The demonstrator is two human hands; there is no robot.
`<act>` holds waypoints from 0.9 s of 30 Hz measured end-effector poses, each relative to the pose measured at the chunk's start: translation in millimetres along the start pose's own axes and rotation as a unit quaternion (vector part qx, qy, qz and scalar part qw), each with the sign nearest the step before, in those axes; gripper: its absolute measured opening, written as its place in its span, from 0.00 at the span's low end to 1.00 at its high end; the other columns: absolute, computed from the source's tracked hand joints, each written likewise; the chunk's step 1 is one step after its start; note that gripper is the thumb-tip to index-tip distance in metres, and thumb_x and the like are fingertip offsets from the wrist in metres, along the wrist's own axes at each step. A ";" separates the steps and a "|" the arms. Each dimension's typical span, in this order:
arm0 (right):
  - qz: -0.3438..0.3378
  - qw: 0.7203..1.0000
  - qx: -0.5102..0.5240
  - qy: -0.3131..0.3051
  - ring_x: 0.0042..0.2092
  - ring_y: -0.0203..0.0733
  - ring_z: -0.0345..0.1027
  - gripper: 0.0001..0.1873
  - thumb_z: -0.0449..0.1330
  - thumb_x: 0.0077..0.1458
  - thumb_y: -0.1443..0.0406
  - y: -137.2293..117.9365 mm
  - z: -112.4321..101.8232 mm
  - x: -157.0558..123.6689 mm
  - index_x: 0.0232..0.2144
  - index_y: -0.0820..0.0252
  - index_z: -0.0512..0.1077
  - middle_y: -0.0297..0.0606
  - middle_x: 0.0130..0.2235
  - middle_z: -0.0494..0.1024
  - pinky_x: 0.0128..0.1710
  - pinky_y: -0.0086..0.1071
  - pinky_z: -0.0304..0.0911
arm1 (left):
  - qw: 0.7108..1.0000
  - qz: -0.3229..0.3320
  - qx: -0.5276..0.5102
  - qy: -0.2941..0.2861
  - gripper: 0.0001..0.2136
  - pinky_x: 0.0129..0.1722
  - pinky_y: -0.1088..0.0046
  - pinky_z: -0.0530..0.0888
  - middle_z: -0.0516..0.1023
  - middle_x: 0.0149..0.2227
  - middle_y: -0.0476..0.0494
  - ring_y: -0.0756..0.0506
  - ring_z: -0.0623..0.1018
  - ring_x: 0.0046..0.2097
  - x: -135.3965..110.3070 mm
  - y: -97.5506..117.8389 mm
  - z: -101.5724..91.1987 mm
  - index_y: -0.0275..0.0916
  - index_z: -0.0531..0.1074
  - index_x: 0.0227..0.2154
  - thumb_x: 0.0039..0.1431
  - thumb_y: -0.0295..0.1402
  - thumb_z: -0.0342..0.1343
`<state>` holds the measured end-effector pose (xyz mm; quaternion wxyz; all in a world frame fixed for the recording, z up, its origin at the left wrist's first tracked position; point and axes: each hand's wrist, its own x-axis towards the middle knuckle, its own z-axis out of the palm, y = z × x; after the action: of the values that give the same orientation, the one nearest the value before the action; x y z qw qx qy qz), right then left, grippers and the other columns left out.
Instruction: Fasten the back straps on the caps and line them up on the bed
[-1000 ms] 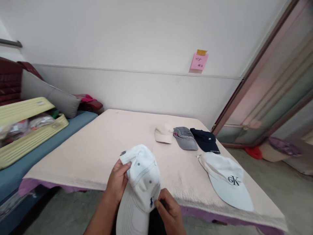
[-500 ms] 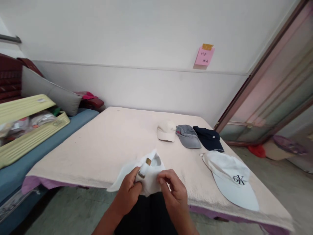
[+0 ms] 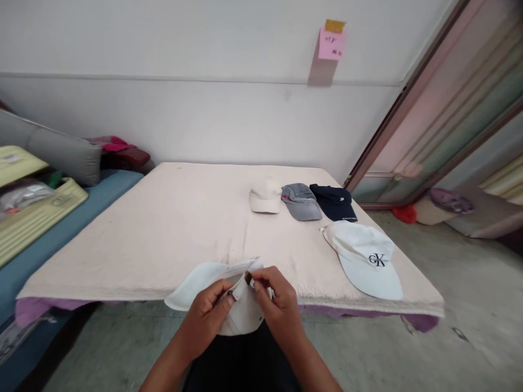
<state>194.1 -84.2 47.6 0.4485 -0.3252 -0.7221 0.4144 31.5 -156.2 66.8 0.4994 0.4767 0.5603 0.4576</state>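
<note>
A white baseball cap [image 3: 244, 316] is held over the table's front edge, its brim [image 3: 196, 284] pointing left and its back opening facing me. My left hand [image 3: 206, 316] is closed on the cap beside the small metal buckle [image 3: 230, 293] of its back strap. Thumb and fingers of my right hand [image 3: 280, 302] pinch the strap's loose end, close to its brown tip [image 3: 248, 277]. Part of the strap is hidden behind my fingers.
A cream cloth covers the table [image 3: 183, 218]. On its right side lie a cream cap [image 3: 265, 197], a grey cap [image 3: 301, 201], a navy cap [image 3: 334, 201] and a white CK cap [image 3: 363, 256]. A blue bench [image 3: 110, 190] with a yellow basket [image 3: 44, 218] stands left.
My right hand has moved from the cap's edge to the strap end and now pinches it. The cap has turned a little, showing more brim. The view has tilted down.
</note>
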 end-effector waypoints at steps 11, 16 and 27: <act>-0.057 0.995 -0.055 -0.058 0.40 0.40 0.64 0.09 0.54 0.57 0.71 -5.7 10.9 -10.3 0.40 0.59 0.68 0.40 0.38 0.69 0.40 0.35 0.62 | 0.998 0.009 0.056 0.010 0.11 0.34 0.75 0.66 0.73 0.31 0.47 0.46 0.69 0.34 -5.8 -4.0 4.4 0.38 0.74 0.35 0.61 0.38 0.50; -0.041 0.999 -0.033 -0.009 0.36 0.39 0.64 0.06 0.52 0.58 0.72 -4.8 13.1 -6.6 0.33 0.59 0.68 0.37 0.33 0.69 0.36 0.33 0.60 | 0.997 -0.002 0.079 0.007 0.11 0.28 0.76 0.63 0.66 0.25 0.51 0.49 0.64 0.28 -7.2 1.2 6.6 0.38 0.72 0.31 0.61 0.38 0.49; 0.018 0.997 0.071 -0.015 0.34 0.37 0.63 0.05 0.56 0.57 0.68 -8.1 10.1 -6.8 0.30 0.59 0.70 0.35 0.31 0.70 0.34 0.31 0.58 | 0.988 0.044 0.145 0.027 0.11 0.36 0.73 0.66 0.74 0.31 0.48 0.45 0.72 0.36 0.4 5.1 12.6 0.39 0.72 0.35 0.63 0.37 0.46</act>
<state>186.6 -96.6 49.7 0.4521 -0.2994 -0.6915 0.4772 44.4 -154.7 70.8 0.3889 0.5557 0.6123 0.4063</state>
